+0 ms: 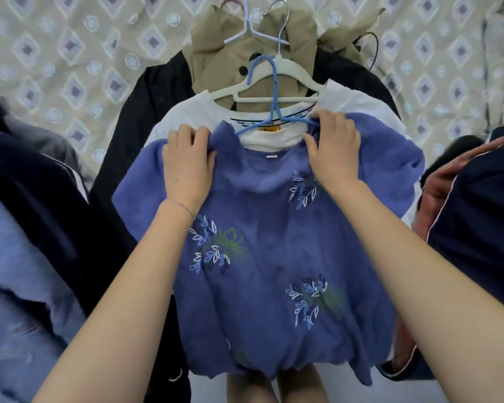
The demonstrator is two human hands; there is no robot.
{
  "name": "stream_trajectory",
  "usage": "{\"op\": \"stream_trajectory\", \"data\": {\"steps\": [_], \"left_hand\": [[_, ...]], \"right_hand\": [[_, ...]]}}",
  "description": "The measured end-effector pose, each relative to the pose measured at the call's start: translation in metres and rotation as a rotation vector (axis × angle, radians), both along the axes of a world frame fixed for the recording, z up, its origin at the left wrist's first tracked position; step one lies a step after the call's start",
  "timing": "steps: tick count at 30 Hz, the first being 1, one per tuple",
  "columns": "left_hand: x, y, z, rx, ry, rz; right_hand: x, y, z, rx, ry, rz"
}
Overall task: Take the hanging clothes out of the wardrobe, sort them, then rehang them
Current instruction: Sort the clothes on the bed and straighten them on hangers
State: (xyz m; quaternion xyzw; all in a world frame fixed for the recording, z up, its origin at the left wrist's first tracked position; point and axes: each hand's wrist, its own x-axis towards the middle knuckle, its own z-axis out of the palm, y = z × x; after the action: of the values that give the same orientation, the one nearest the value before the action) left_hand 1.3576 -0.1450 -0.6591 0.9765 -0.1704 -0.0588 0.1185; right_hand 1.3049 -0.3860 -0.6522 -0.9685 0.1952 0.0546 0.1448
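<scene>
Right, the blue embroidered sweater (268, 228) lies atop the clothes pile mid-bed (56, 53), hem toward the near edge. It looks like soft, light, stretchy knit, best taken at the shoulders beside the neckline. Both forearms reach forward, and the left hand (186, 164) and right hand (332, 146) each have their grip pinched on a shoulder, with the right touching the blue wire hanger (273, 94).

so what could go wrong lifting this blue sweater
The hook of the blue hanger lies across the white hanger, so lifting may snag it and drag the white t-shirt. The left hand and right hand pinch the blue sweater at its shoulders; it could slide off the hanger.
</scene>
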Motion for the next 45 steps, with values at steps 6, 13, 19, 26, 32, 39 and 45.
{"op": "stream_trajectory", "data": {"steps": [6,13,19,26,32,39,45], "left_hand": [[-0.017,0.007,0.034,-0.011,0.115,0.023],[-0.097,0.034,0.129,-0.27,0.206,-0.052],[-0.175,0.058,0.208,-0.314,0.121,-0.113],[-0.301,0.078,0.27,-0.341,0.092,-0.045],[-0.412,0.078,0.301,-0.308,0.059,0.058],[-0.494,0.104,0.342,-0.312,-0.011,0.163],[-0.53,0.154,0.364,-0.363,-0.104,0.189]], "right_hand": [[-0.029,0.007,0.033,0.093,-0.044,-0.014],[-0.115,0.019,0.12,0.151,-0.128,-0.03],[-0.205,0.032,0.209,0.247,-0.197,0.007],[-0.33,0.053,0.272,0.415,-0.151,0.075],[-0.415,0.058,0.315,0.37,-0.136,0.131],[-0.473,0.082,0.363,0.338,-0.14,0.194],[-0.501,0.127,0.391,0.347,-0.196,0.246]]}}
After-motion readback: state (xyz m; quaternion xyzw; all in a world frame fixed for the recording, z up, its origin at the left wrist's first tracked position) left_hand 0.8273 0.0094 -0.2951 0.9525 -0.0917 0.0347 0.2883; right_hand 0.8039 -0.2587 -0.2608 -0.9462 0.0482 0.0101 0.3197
